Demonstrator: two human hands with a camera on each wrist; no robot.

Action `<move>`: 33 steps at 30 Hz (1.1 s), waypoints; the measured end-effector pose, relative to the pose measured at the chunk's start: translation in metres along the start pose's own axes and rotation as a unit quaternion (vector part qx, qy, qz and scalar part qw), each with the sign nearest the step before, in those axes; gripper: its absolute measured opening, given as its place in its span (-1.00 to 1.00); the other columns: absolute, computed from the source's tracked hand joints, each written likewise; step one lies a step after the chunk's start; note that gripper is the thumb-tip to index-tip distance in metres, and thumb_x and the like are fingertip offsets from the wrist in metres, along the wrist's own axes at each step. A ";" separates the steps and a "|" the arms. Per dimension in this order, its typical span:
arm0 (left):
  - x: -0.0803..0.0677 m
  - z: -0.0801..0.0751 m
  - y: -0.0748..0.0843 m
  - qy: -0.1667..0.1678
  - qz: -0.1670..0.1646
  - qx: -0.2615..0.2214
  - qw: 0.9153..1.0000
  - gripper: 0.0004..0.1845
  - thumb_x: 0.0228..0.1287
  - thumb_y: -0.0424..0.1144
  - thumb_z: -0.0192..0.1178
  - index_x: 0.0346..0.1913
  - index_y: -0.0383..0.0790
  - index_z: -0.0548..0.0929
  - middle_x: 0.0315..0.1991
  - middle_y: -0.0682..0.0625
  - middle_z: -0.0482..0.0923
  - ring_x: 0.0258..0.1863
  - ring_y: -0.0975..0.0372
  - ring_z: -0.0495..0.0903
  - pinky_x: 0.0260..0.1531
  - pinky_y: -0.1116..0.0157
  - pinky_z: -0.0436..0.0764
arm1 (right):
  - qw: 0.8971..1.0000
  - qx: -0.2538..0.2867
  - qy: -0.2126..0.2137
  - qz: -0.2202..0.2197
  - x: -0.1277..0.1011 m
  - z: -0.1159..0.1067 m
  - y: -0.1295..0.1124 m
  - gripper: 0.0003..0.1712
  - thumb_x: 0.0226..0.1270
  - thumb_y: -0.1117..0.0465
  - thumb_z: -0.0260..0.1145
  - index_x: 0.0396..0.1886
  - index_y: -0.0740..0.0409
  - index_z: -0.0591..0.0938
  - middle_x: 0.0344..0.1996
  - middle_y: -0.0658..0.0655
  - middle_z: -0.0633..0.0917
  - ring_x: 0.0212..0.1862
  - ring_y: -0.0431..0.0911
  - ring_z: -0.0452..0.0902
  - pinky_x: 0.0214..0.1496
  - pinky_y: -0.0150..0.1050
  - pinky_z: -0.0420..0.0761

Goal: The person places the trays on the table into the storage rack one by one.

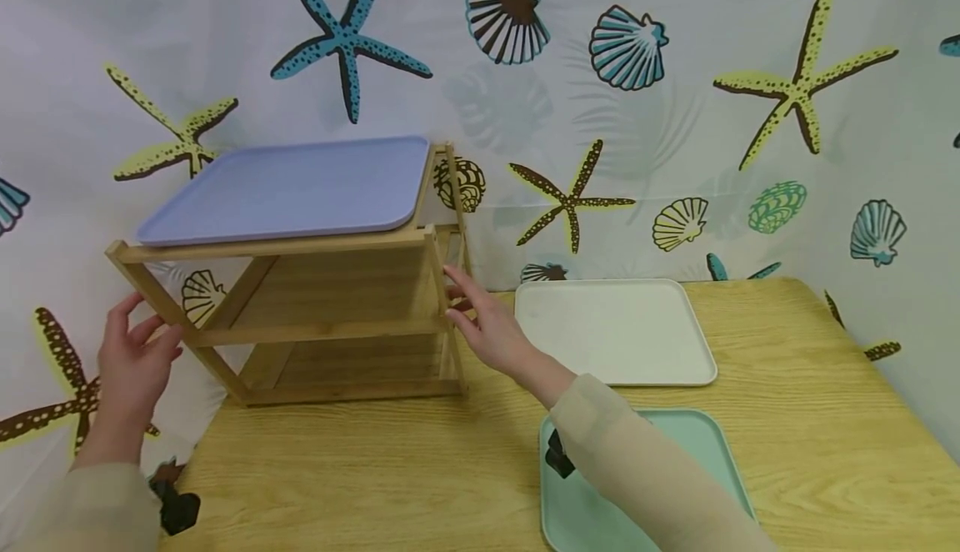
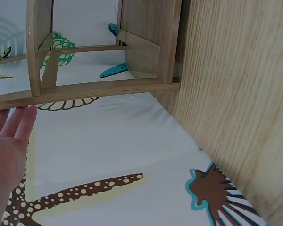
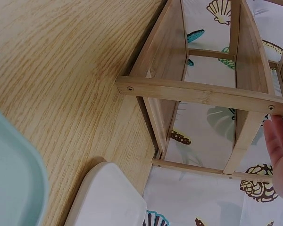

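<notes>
A wooden shelf rack (image 1: 322,333) stands on the left of the table, with a lavender tray (image 1: 292,189) lying on its top level. My left hand (image 1: 138,364) is at the rack's left front post, its fingers fairly straight and its fingertips against the wood. In the left wrist view, the fingers (image 2: 23,125) meet the post's outer edge. On the opposite side, my right hand (image 1: 491,323) touches the right side post with extended fingers. The right wrist view shows fingertips (image 3: 276,136) at that post. The visible lower shelves carry nothing.
A white tray (image 1: 615,331) lies on the table right of the rack, near the back curtain (image 1: 480,110). Closer in, a mint green tray (image 1: 600,510) lies partly under my right forearm. The wooden table (image 1: 360,477) ends at the curtain on the left.
</notes>
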State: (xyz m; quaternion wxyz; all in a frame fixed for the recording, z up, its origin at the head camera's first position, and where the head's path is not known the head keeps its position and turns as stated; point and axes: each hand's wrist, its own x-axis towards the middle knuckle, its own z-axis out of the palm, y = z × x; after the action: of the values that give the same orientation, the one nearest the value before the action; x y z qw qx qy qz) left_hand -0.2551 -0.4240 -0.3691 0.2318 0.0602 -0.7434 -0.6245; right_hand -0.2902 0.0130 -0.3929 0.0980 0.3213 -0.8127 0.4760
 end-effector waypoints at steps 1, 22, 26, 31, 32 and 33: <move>0.002 0.002 0.002 -0.001 0.005 0.023 1.000 -0.30 0.32 -0.46 0.14 0.44 0.05 0.20 -0.20 0.29 0.49 -0.36 0.58 0.58 -0.42 0.61 0.53 | 1.000 0.001 0.000 0.000 0.000 0.000 0.000 -0.34 0.50 0.29 0.10 0.52 0.09 0.13 0.13 0.24 0.54 0.03 0.06 0.57 -0.09 -0.14 0.61; 0.009 0.010 0.002 -0.011 0.041 0.306 0.951 -0.30 0.46 -0.29 -0.07 0.52 0.01 -0.13 0.19 -0.51 0.38 -0.22 0.28 0.68 -0.50 0.68 0.35 | 0.999 0.029 -0.015 0.021 -0.002 -0.008 -0.001 -0.30 0.50 0.28 0.12 0.54 0.04 0.10 0.18 0.23 0.52 0.10 0.07 0.55 -0.01 -0.16 0.60; 0.009 0.012 0.002 -0.011 0.039 0.320 0.947 -0.30 0.47 -0.28 -0.10 0.52 0.00 -0.17 0.21 -0.51 0.36 0.07 -0.32 0.47 -0.54 0.68 0.31 | 0.998 0.050 -0.029 0.012 -0.008 -0.021 0.002 -0.27 0.49 0.26 0.15 0.55 0.01 0.08 0.23 0.21 0.49 0.16 0.10 0.51 0.00 -0.14 0.60; 0.008 0.009 0.003 0.008 0.039 0.333 0.942 -0.30 0.43 -0.27 -0.07 0.51 -0.04 -0.13 0.19 -0.49 0.40 0.06 -0.32 0.46 -0.57 0.68 0.27 | 0.998 0.051 -0.045 0.007 -0.034 -0.048 0.013 -0.27 0.47 0.28 0.17 0.54 0.06 0.10 0.24 0.22 0.48 0.17 0.09 0.51 0.02 -0.07 0.59; 0.008 0.009 0.003 0.015 0.040 0.338 0.940 -0.30 0.43 -0.27 -0.06 0.51 -0.04 -0.11 0.18 -0.48 0.42 0.06 -0.31 0.47 -0.56 0.68 0.26 | 0.998 0.049 -0.048 0.009 -0.041 -0.055 0.015 -0.26 0.46 0.28 0.18 0.53 0.07 0.11 0.23 0.23 0.48 0.16 0.08 0.52 0.01 -0.05 0.60; 0.008 0.008 0.003 0.021 0.042 0.342 0.938 -0.31 0.42 -0.27 -0.05 0.50 -0.04 -0.09 0.17 -0.47 0.43 0.05 -0.30 0.48 -0.56 0.68 0.25 | 0.998 0.047 -0.051 0.013 -0.049 -0.062 0.018 -0.27 0.46 0.28 0.18 0.53 0.08 0.12 0.22 0.23 0.50 0.15 0.07 0.53 0.01 -0.04 0.60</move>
State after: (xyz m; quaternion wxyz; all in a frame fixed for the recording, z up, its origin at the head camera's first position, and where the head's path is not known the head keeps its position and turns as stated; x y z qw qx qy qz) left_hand -0.2650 -0.4188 -0.3646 0.2389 0.1175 -0.9090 -0.3206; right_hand -0.2726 0.0919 -0.3964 0.0351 0.3388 -0.7977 0.4976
